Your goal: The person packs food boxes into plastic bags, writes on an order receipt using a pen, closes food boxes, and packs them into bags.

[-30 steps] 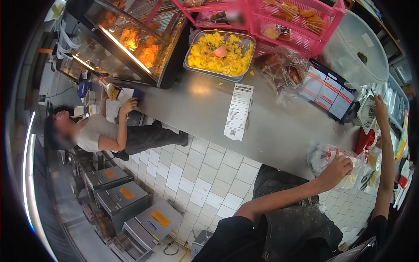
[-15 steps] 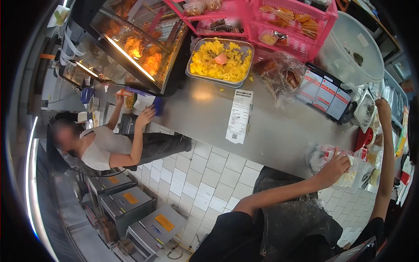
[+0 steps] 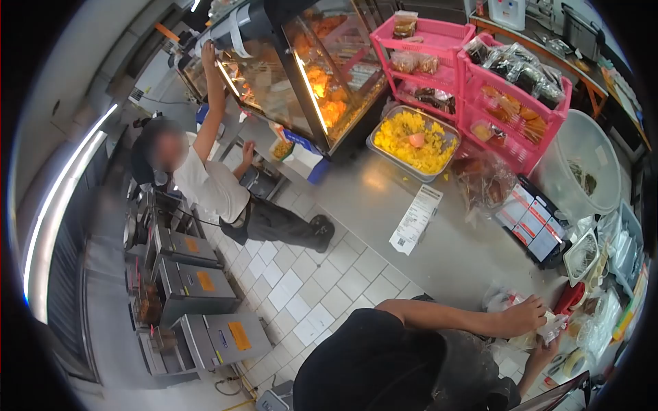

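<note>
Both hands meet at the lower right, at the counter's near edge. My left hand reaches in from the left, its fingers closed at a crumpled clear plastic bag. Just below it, my right hand grips the same plastic from the other side, its fingers partly hidden. Beside my left hand lies another clear bag with red on it, partly covered by the hand. A red tape dispenser-like object stands just right of the hands.
A tray of yellow food, a paper receipt, a tablet and pink baskets are on the steel counter. A lit food cabinet stands behind. A co-worker reaches up to it at left.
My right hand has come down from the plastic items at far right to meet my left hand at the crumpled plastic. The view has turned; the co-worker has raised one arm to the cabinet.
</note>
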Demonstrator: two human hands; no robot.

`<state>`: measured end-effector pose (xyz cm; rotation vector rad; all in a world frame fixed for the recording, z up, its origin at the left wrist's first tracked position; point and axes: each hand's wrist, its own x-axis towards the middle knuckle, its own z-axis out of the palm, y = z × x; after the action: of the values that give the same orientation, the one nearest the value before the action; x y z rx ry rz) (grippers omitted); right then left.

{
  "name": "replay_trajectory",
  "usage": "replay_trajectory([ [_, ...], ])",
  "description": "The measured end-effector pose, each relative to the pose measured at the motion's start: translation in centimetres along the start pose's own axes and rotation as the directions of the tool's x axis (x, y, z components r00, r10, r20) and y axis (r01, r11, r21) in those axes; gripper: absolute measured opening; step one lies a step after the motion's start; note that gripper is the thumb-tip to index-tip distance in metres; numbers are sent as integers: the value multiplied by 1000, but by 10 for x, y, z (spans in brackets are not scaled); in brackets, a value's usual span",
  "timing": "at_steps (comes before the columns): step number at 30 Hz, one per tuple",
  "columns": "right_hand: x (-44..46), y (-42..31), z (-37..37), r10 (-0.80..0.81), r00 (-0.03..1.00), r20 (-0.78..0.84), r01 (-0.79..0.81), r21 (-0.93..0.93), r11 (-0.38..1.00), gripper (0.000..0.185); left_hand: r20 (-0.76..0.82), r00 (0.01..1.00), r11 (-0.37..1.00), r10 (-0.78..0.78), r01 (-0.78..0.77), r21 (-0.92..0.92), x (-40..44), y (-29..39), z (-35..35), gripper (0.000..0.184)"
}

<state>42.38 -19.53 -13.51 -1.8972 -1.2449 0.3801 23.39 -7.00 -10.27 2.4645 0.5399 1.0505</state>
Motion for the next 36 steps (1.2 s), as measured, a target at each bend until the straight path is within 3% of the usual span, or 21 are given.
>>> replay_trajectory([
  [1,-7,-6,8,171,985,-36,-160,217,963,31,115,993,999,-33,31,18,0,1,6,9],
  [4,-11,-25,7,225,974,1,-225,-52,973,27,179,958,968,-224,240,-74,9,6,9,10],
  [7,-22,-71,3,-118,993,14,119,-106,987,19,485,692,639,-534,706,-305,28,2,-11,13],
  [8,-25,-75,6,-325,946,-7,316,-218,923,18,411,723,693,-555,675,-252,28,2,-7,12],
  [10,-24,-84,11,-354,934,56,357,-235,904,20,260,783,781,-565,609,-137,30,3,6,12],
  [13,-9,-96,10,-279,954,114,295,-165,941,22,270,775,809,-571,587,26,38,3,-2,13],
  [16,2,-101,6,-178,980,85,180,-17,983,19,332,788,713,-518,612,-341,27,-5,-33,16],
  [20,8,-75,8,-102,994,45,100,41,994,15,333,871,560,-360,488,-670,0,-20,-42,14],
  [24,9,-71,14,105,993,50,-113,200,973,13,124,938,768,-322,336,-545,-8,-21,-27,10],
  [26,10,-76,13,3,1000,15,-6,163,987,13,25,974,825,-224,203,-527,0,-20,-28,10],
  [28,10,-80,16,-75,996,-45,83,205,975,13,-8,977,846,-214,181,-501,0,-22,-22,9],
  [32,5,-86,16,42,997,-59,-25,264,964,10,-10,973,855,-232,199,-478,-2,-21,-20,10],
  [35,6,-88,17,-43,999,-24,47,197,979,8,27,966,848,-256,238,-473,-3,-23,-14,10],
  [36,5,-86,16,5,999,-37,4,233,973,9,46,958,827,-282,267,-495,-3,-22,-15,10],
])
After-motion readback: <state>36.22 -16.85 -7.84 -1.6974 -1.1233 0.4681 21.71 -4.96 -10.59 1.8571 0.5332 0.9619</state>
